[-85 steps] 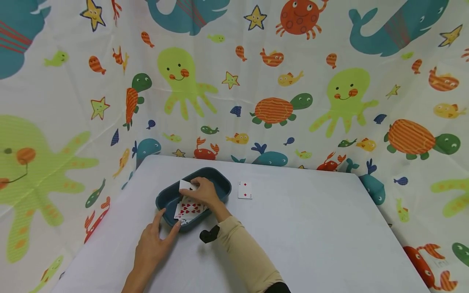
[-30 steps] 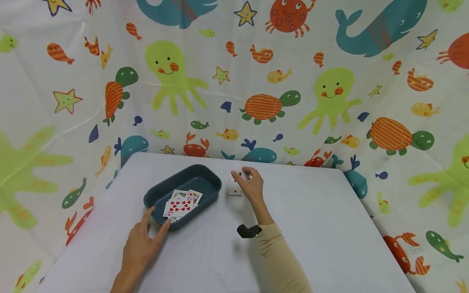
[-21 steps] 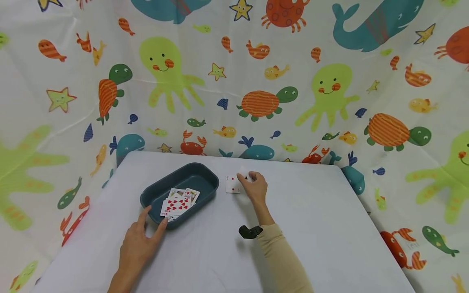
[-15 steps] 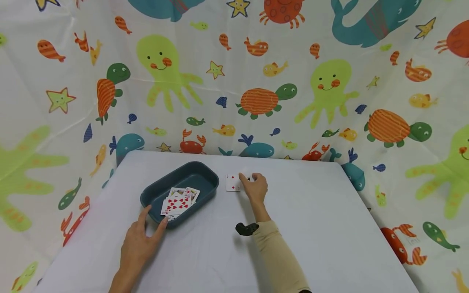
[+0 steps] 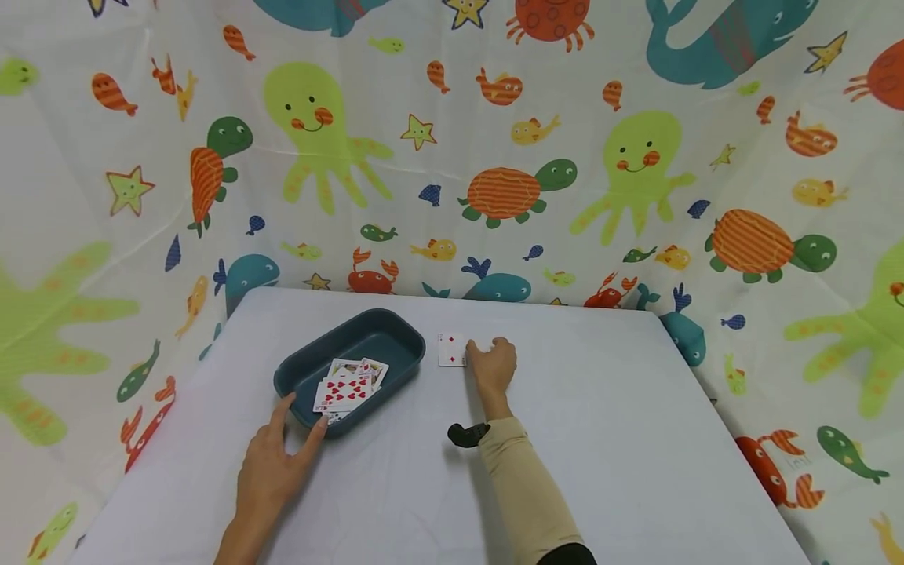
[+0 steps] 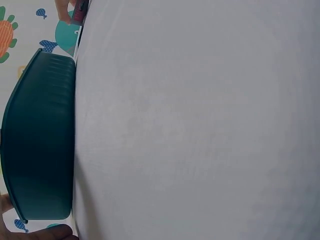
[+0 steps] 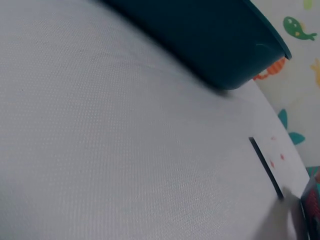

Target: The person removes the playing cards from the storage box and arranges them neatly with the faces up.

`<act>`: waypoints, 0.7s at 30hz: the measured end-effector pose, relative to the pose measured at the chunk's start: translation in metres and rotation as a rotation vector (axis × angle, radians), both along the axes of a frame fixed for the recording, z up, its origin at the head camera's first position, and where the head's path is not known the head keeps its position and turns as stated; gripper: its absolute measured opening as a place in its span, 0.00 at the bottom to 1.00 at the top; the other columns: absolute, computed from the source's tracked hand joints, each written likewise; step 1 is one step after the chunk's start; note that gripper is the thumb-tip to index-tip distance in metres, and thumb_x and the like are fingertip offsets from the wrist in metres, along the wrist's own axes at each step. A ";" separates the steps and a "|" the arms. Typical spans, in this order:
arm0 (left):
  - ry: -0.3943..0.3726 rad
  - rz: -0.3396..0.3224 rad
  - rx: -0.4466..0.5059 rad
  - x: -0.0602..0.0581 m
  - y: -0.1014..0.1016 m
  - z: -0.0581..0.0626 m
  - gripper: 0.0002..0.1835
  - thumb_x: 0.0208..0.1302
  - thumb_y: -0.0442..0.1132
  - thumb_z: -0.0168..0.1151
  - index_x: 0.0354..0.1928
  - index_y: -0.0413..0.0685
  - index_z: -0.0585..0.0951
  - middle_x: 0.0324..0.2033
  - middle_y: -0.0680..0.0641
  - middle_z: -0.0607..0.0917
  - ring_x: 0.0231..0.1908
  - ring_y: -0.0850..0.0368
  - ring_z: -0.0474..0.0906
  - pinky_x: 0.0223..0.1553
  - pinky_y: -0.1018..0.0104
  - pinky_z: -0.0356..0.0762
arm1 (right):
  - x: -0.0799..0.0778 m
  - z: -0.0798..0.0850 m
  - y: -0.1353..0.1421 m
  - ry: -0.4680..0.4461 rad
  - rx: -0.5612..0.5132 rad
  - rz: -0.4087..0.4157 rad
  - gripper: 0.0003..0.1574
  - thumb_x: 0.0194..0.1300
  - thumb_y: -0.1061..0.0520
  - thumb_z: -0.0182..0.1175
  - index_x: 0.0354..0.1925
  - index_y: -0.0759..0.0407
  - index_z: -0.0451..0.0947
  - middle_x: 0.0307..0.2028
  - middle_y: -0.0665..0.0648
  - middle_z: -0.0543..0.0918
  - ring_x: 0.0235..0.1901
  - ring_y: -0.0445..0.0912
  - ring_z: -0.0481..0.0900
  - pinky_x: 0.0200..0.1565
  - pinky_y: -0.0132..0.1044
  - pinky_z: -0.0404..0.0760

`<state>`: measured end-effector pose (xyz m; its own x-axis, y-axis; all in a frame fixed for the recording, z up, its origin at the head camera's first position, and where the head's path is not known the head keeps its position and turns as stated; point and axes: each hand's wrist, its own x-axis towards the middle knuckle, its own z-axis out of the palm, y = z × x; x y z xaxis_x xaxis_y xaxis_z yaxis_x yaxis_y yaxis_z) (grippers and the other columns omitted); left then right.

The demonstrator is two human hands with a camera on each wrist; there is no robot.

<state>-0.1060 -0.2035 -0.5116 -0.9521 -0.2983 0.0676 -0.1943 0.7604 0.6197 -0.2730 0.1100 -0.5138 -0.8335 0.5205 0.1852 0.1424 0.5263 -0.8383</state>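
In the head view, my left hand (image 5: 271, 467) holds the near left corner of a dark teal tray (image 5: 297, 367), thumb and index finger at its rim. Several overlapping playing cards (image 5: 344, 392) lie face up inside, a red heart card on top. Right of the tray a red diamond card (image 5: 450, 350) lies face up; its edge looks thick and dark in the right wrist view. My right hand (image 5: 492, 367) is just beside it, pinching a playing card (image 7: 312, 212) whose patterned reddish back shows in the right wrist view. The hand mostly hides this card in the head view.
A white cloth covers the table (image 5: 614, 439), whose far edge meets a curtain (image 5: 438, 157) printed with sea animals. A black wrist device (image 5: 468, 435) juts from the right sleeve (image 5: 526, 490), above the cloth.
My right hand has left the tray with a black-suited card and moved right, then lowered beside the diamond card. My left hand stays at the tray's corner.
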 end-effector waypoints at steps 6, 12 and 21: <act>0.010 0.001 -0.006 -0.001 0.000 0.001 0.46 0.67 0.70 0.58 0.78 0.52 0.60 0.57 0.25 0.78 0.55 0.27 0.75 0.47 0.31 0.74 | 0.000 -0.002 0.002 -0.002 0.040 0.053 0.35 0.62 0.56 0.69 0.59 0.80 0.73 0.55 0.77 0.76 0.58 0.68 0.75 0.62 0.58 0.73; -0.005 -0.011 0.000 0.000 0.000 0.001 0.47 0.67 0.71 0.56 0.78 0.51 0.59 0.57 0.24 0.77 0.55 0.26 0.75 0.47 0.31 0.74 | 0.001 -0.007 0.005 -0.018 0.116 0.120 0.41 0.65 0.54 0.67 0.63 0.83 0.68 0.61 0.79 0.70 0.65 0.70 0.68 0.67 0.57 0.67; 0.044 -0.001 -0.018 0.000 0.000 -0.002 0.46 0.67 0.70 0.58 0.77 0.51 0.62 0.52 0.27 0.80 0.49 0.29 0.78 0.40 0.34 0.76 | 0.000 -0.013 0.011 -0.151 0.206 0.228 0.49 0.64 0.52 0.62 0.72 0.79 0.58 0.74 0.78 0.58 0.77 0.67 0.50 0.73 0.68 0.38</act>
